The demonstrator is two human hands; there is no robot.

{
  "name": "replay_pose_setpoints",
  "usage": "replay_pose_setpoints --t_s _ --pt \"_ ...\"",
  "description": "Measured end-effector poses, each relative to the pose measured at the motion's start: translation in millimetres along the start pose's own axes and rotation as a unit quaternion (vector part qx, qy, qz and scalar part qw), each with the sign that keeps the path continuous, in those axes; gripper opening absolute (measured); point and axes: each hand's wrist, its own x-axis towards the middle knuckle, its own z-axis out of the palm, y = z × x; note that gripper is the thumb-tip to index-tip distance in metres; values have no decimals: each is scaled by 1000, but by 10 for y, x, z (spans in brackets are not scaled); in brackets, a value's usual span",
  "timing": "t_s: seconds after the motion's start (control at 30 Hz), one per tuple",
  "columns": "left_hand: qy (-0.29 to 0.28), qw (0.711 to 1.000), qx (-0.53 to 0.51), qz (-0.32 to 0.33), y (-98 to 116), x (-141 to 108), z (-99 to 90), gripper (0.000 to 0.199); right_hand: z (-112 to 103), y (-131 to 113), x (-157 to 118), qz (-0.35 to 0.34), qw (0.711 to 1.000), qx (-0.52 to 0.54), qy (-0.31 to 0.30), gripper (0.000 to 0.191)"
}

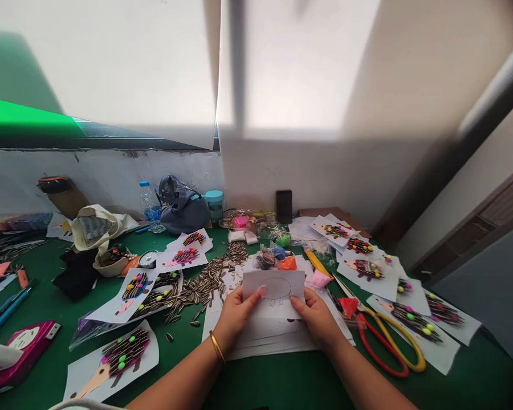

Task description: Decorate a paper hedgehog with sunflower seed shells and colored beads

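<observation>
Between my two hands is a small white paper card [273,285] with a pencil outline of a rounded animal body and short legs. My left hand [239,316] grips its left edge, the thumb lying on the front and a gold bangle on the wrist. On the other edge, my right hand [318,319] pinches the card with its thumb in front. Under the hands lies a stack of white paper sheets [273,344]. Just behind the card rest lumps of coloured clay, one of them orange [287,263] and one pink [320,279].
Striped sunflower seeds [214,276] spread left of the paper. Scissors [385,336] with red and yellow handles lie at the right. Hedgehog pictures [119,359] stand on both sides. A water bottle [151,208], a bag [182,208] and a phone [284,206] line the wall.
</observation>
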Motion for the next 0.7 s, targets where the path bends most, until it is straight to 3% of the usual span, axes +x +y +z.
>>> replay_pose_setpoints --t_s 0.13,0.27,0.47,0.7 --pt "-1 999 9 32 -26 7 -15 51 -9 31 17 -20 999 4 35 43" --pt "23 999 15 17 -37 1 -7 49 -2 34 10 -23 999 -2 38 42" --pt "17 1000 3 -9 40 -37 44 45 24 8 2 -16 999 0 42 42" --pt "32 999 36 -2 30 -8 11 45 6 25 27 -33 998 -5 62 42"
